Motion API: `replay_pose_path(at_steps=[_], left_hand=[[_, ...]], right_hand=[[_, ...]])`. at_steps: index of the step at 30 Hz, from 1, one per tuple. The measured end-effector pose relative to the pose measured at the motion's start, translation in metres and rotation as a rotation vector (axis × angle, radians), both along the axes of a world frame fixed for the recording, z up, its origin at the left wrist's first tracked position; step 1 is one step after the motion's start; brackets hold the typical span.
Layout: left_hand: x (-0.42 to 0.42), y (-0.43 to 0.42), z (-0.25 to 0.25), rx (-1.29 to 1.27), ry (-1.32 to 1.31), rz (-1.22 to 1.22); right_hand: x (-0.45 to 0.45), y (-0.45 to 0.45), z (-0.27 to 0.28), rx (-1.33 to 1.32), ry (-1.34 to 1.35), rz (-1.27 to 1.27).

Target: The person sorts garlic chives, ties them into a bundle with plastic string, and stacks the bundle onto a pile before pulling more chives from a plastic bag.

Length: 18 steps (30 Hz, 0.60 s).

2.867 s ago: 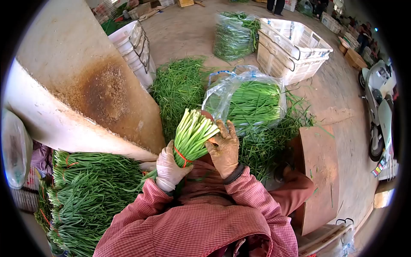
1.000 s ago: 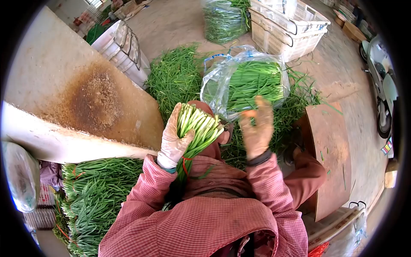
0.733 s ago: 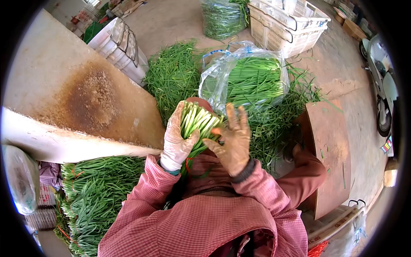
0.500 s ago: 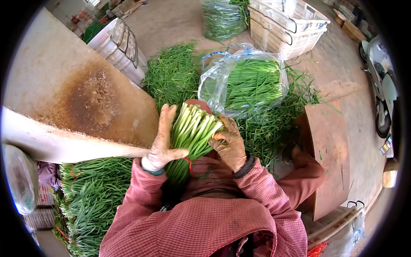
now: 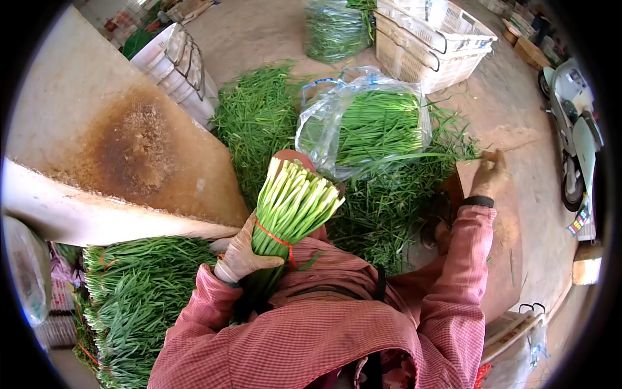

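My left hand [image 5: 246,257], in a pale glove, is wrapped round a bunch of green stalks [image 5: 293,206] tied with a red band. The pale cut ends point up and away from me; the leafy end hangs down by my lap. Out to the right, my right hand [image 5: 490,174] has its fingers closed on some thin green leaves [image 5: 447,155] that trail left over the loose pile. An open clear plastic bag [image 5: 329,139] with more stalks [image 5: 382,124] lies in front of me.
Tied bunches [image 5: 152,292] are stacked at my left beside a stained slab [image 5: 84,91]. Loose leaves [image 5: 256,117] lie ahead. White crates [image 5: 414,65], a full bag [image 5: 337,32] and white buckets [image 5: 178,74] stand beyond. A brown board [image 5: 508,227] and a scooter [image 5: 573,123] are at right.
My right hand has left the bunch and swung far right, now with thin leaves in it. My left hand has closed round the bunch, lower down near the red band.
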State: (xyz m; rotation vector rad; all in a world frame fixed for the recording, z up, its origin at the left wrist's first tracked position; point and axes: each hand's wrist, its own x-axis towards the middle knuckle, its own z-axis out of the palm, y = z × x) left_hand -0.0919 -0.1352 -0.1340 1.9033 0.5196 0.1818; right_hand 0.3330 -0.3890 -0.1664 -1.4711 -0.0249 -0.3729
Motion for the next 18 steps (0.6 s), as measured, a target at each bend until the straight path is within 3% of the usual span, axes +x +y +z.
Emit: replay_pose_path(at_steps=[2, 5, 7, 8, 9, 11, 13, 15, 16, 18], left_hand=[[0.002, -0.002, -0.003, 0.057, 0.002, 0.033], [0.009, -0.009, 0.006, 0.066, -0.022, 0.041], [0.006, -0.013, 0.004, 0.126, -0.009, 0.068], [0.005, -0.014, 0.003, 0.182, -0.003, 0.091], [0.004, -0.014, 0.002, 0.188, -0.005, 0.093], [0.004, -0.015, 0.0, 0.151, -0.037, 0.131], [0.005, -0.017, 0.004, 0.174, -0.036, 0.142], [0.008, -0.02, 0.009, 0.302, -0.015, 0.132], [0.008, -0.021, 0.007, 0.303, -0.02, 0.134], [0.009, -0.024, 0.004, 0.505, 0.073, 0.153]], right_hand=[[-0.049, 0.025, 0.008, -0.006, 0.046, 0.242], [-0.155, 0.082, 0.025, -0.355, -0.302, 0.806], [-0.191, 0.109, 0.017, -0.493, -0.49, 1.003], [-0.198, 0.118, 0.004, -0.467, -0.461, 1.05], [-0.203, 0.123, 0.001, -0.332, -0.29, 1.045], [-0.192, 0.112, 0.0, -0.272, -0.203, 1.0], [-0.155, 0.102, -0.008, 0.801, 0.47, 0.878], [-0.117, 0.081, 0.015, -0.499, 0.14, 0.46], [-0.116, 0.088, 0.019, -0.499, 0.135, 0.46], [-0.124, 0.103, 0.024, 0.601, 0.518, 0.811]])
